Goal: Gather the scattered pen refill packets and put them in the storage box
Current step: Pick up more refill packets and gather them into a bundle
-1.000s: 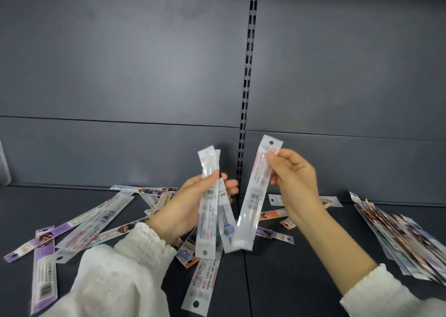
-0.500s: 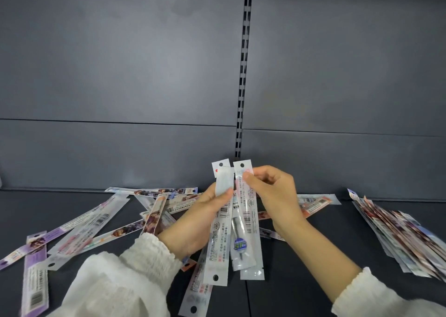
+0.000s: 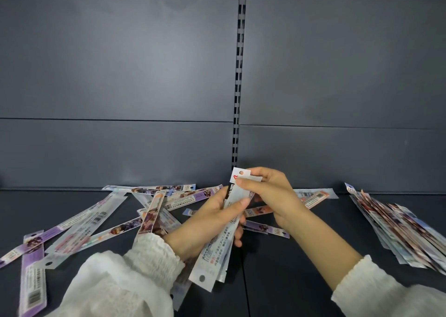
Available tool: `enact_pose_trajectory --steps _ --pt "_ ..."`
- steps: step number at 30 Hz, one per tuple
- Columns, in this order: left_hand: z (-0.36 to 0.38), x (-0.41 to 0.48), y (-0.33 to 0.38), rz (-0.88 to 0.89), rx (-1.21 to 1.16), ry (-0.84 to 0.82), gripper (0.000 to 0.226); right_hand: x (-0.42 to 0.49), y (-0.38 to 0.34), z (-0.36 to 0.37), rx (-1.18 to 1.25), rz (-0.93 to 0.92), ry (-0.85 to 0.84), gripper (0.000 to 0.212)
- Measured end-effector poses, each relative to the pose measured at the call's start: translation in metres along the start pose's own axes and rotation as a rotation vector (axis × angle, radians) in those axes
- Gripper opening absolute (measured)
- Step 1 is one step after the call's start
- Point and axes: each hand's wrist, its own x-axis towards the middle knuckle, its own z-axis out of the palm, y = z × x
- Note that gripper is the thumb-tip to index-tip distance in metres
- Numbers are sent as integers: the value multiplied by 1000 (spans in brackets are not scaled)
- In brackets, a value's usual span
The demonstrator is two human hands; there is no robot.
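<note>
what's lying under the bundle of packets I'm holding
Under the held bundle, the left hand covers most. One purple packet pokes out rightward on the dark shelf; others beneath stay hidden.

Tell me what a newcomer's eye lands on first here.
First, the two hands at centre: the left hand grips a bundle of refill packets, the right hand pinching its top. Then the scattered packets strewn over the dark shelf to the left, and a fanned stack lying at far right.
</note>
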Motion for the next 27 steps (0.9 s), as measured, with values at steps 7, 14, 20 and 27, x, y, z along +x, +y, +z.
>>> enact_pose_trajectory --steps 7,14,20,27 --pt "-3 -1 4 -140 0 53 48 4 1 -7 -37 42 45 35" --pt "-5 2 0 10 -45 171 27 5 2 -11 -143 104 -94 23" --pt "-3 3 -1 -40 -119 177 35 4 2 -12 -130 73 -18 9" --pt "-4 5 -8 71 -51 177 23 3 3 -7 -110 40 -7 7"
